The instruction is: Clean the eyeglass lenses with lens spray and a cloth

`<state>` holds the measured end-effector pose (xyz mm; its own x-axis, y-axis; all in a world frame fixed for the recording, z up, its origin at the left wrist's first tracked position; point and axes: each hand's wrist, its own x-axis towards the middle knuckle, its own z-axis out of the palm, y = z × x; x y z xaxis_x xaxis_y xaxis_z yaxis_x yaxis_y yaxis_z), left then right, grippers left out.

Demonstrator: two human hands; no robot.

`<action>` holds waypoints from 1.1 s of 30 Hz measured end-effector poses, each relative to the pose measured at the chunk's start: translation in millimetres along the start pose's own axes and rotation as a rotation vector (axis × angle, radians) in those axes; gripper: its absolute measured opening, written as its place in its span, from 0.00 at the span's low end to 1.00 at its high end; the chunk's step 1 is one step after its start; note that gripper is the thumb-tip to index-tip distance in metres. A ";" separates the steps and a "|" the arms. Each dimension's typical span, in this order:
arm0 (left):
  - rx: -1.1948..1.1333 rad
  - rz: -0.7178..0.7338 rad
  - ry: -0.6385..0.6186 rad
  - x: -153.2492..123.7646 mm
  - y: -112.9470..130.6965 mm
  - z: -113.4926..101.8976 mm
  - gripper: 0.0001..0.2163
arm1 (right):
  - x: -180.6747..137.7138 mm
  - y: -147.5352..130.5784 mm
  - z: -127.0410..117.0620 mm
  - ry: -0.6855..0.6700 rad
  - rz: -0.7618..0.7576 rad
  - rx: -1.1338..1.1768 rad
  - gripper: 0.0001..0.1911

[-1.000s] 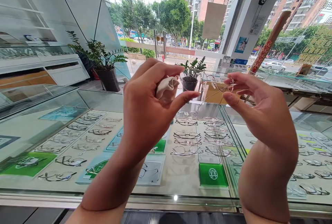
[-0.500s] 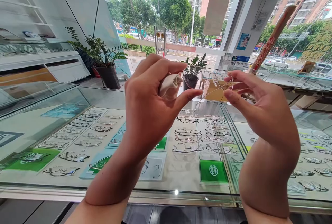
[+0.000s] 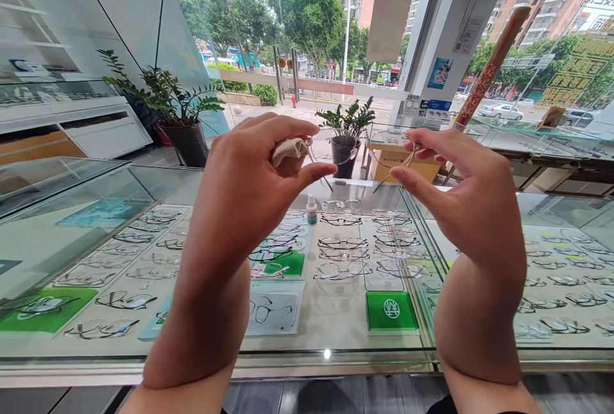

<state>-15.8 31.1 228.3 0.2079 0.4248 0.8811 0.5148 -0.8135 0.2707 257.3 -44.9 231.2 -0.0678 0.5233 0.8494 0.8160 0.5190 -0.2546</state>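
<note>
My left hand point(image 3: 249, 190) is raised above the glass counter, its fingers closed on a small beige cleaning cloth point(image 3: 286, 150) that touches the left lens of a thin-framed pair of glasses point(image 3: 364, 153). My right hand point(image 3: 460, 190) pinches the right side of the same glasses between thumb and forefinger. The glasses hang level between both hands, at chest height, their temples pointing toward me.
Below the hands a glass display counter point(image 3: 330, 350) holds several rows of eyeglass frames and a green sign point(image 3: 391, 310). A small dropper bottle point(image 3: 311, 210) stands on the counter top. Potted plants point(image 3: 185, 123) stand beyond, before large street windows.
Both hands have shifted slightly left and closer together. The cloth in the left hand has come up against the left lens of the glasses. The small bottle has come into sight.
</note>
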 end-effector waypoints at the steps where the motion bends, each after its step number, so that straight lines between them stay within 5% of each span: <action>1: 0.006 0.000 0.000 -0.1 -1.8 -0.2 0.21 | 0.2 -1.3 0.2 -0.002 -0.001 0.001 0.17; 33: -0.059 -0.064 -0.076 3.9 7.1 -14.9 0.22 | -3.9 -10.2 6.4 0.051 -0.042 -0.067 0.17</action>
<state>-23.7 21.1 239.4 0.2400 0.5039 0.8298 0.4801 -0.8045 0.3497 245.6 -47.9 227.5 -0.0748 0.4661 0.8815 0.8498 0.4923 -0.1882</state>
